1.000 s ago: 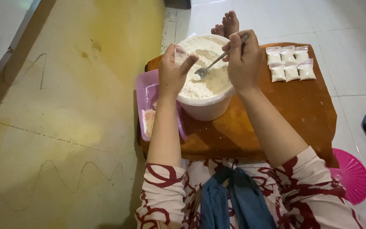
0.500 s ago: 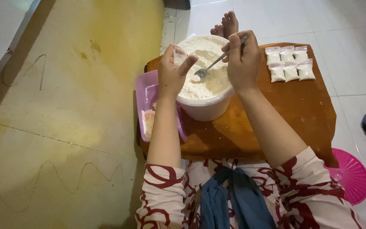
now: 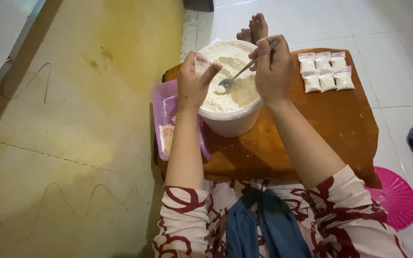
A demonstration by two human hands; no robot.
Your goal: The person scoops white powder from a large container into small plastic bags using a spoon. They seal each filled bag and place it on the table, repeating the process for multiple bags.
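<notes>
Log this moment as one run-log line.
left hand: holds small clear bag over tub | right hand: holds spoon above white powder | tub: on wooden board | filled bags: far right

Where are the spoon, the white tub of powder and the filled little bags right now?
spoon [image 3: 227, 84], head view, on its bowl over the powder.
white tub [image 3: 229, 125], head view, on its near outer wall.
filled little bags [image 3: 326, 80], head view, on a middle bag of the cluster.

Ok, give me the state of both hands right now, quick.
Left hand: closed on a small clear bag, held over the white bucket of flour.
Right hand: closed on a metal spoon, its bowl down at the flour.
</notes>
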